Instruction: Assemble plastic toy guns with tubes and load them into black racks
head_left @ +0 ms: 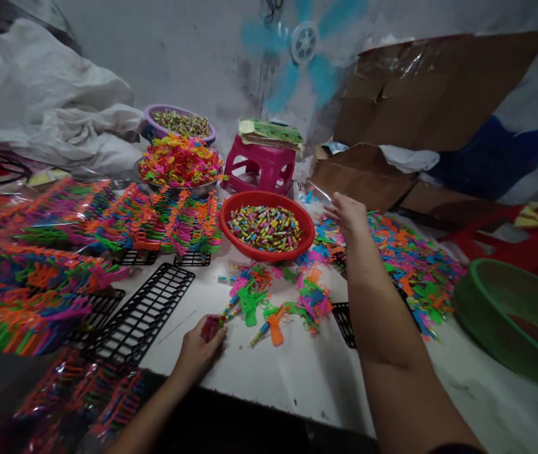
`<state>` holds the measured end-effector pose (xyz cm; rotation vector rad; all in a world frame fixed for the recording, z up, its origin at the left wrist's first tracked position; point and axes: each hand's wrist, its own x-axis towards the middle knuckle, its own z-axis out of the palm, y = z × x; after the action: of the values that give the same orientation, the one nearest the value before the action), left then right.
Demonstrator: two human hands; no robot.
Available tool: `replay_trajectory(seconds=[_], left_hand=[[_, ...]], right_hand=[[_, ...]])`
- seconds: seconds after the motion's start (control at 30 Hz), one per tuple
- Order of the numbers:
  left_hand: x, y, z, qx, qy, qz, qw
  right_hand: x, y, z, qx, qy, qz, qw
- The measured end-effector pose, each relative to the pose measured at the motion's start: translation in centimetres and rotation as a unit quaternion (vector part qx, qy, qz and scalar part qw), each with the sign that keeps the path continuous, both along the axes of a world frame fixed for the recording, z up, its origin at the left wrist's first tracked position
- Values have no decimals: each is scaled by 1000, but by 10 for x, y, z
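Observation:
My left hand (201,348) rests on the white table near the front edge, its fingers closed around a small dark red plastic toy (211,328). My right hand (350,215) reaches far out, fingers spread, over a heap of small coloured plastic toys (410,258) at the right, next to a clear plastic sheet (318,192). Between my hands lie loose toy guns (275,302) in green, orange and pink. A red bowl (235,243) full of small coloured tubes stands just beyond them.
Black plastic racks (143,312) lie to the left, beside rows of packed toys (36,265). A metal bowl of toys (181,161), a purple bowl (178,120) and a pink stool (260,167) stand behind. A green basin (509,315) sits at the right; cardboard (434,88) leans on the wall.

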<state>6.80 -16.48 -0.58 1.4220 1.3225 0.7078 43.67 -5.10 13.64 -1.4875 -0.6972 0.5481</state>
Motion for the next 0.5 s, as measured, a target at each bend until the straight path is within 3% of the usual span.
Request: replay_trajectory(seconds=[0.1,0.2,0.3,0.4,0.5], left_hand=[[-1,0,-3,41,11,-2,999],[-2,2,-4,-1,-21,3,1000],[-1,-3,-3,-16,-30,-13,999],[13,-17,4,12,-23,-133,991],[40,-28,9,29,-35,-267,963]], right_hand=[[9,-11,-18,-6,-16,-17,1000],[-11,-60,-76,-74,-55,25,995],[-46,-119,-141,-210,-243,18,947],[-76,-161,-186,-272,-376,-18,886],[-87,-175,-202,-268,-438,-20,858]])
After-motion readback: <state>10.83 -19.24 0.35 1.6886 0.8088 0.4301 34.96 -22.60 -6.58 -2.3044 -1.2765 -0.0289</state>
